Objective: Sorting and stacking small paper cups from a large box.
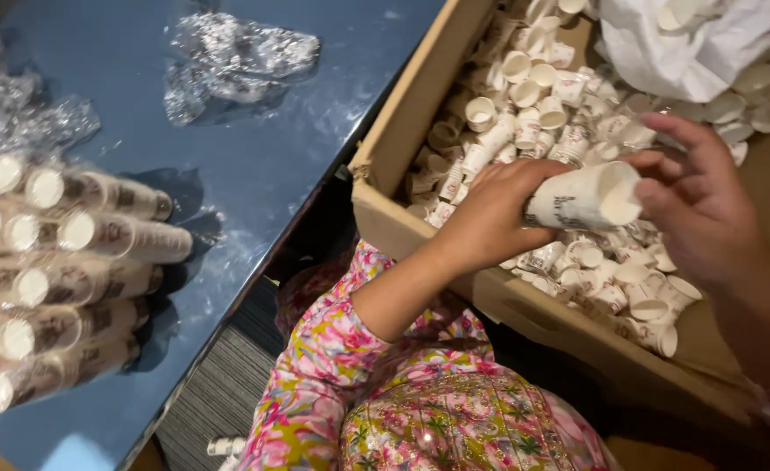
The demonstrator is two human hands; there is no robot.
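My left hand (494,214) grips a short stack of small white paper cups (584,199), held on its side over a cardboard box (402,231). My right hand (697,201) is at the stack's open end, fingers curled around the rim of the outermost cup. The box holds several loose small white printed cups (524,96) in a heap. Floral sleeves cover my arms.
On the left stands a shiny blue table (254,148) with several wrapped sleeves of stacked cups (62,270) lying side by side, and crumpled clear plastic wrap (236,57) behind them. A white plastic bag (681,39) lies in the box's far corner. Striped flooring shows below.
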